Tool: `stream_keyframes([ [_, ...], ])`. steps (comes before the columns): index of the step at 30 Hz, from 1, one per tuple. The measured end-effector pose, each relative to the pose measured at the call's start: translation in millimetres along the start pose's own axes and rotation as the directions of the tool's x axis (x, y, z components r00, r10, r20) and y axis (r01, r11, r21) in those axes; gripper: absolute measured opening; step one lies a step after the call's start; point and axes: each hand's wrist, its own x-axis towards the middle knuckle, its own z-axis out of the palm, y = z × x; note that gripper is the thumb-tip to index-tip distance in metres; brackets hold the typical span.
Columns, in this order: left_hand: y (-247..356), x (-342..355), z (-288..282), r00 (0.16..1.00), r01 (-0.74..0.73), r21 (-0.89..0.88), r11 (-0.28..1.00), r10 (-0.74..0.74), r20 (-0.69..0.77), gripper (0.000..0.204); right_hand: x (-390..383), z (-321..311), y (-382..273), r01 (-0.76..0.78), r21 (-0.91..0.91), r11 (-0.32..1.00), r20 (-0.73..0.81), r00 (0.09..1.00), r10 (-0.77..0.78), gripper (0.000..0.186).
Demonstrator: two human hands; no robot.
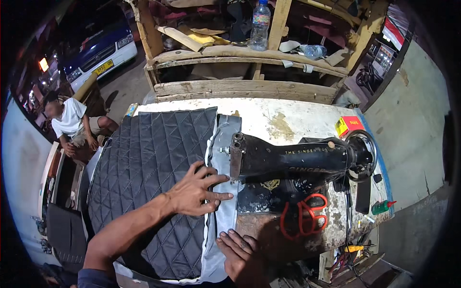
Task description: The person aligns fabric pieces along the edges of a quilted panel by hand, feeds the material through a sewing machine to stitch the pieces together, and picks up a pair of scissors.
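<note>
A black quilted fabric panel (149, 158) with diamond stitching covers the left half of the table. Along its right edge runs white piping (207, 235), with a smooth grey strip (222, 211) beside it. My left hand (197, 189) presses on this edge with fingers spread, the fingertips on the grey strip close to the needle area. Lower down, my right hand (240, 257) rests its outstretched fingers on the strip's right border; its thumb is hard to make out. The strip's upper part passes by the head of a black sewing machine (293, 158).
Red-handled scissors (307, 216) lie right of the strip, before the machine. A small green bottle (382, 207) and a red-yellow box (349, 126) sit near the table's right side. Wooden shelving (245, 89) with a plastic bottle (260, 29) stands behind. A seated person (72, 120) is at left.
</note>
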Motion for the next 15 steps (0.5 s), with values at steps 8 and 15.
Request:
stream_keyframes([
  [8, -21, 9, 4, 0.996, -0.067, -0.030, 0.997, 0.065, -0.063, 0.038, 17, 0, 1, -0.043, -0.004, 0.999, 0.008, 0.999, 0.043, 0.044],
  [15, -24, 12, -1, 0.988, -0.104, -0.006, 0.995, 0.103, -0.113, 0.034, 18, -5, -7, -0.024, -0.099, 0.995, -0.030, 0.999, 0.021, 0.051],
])
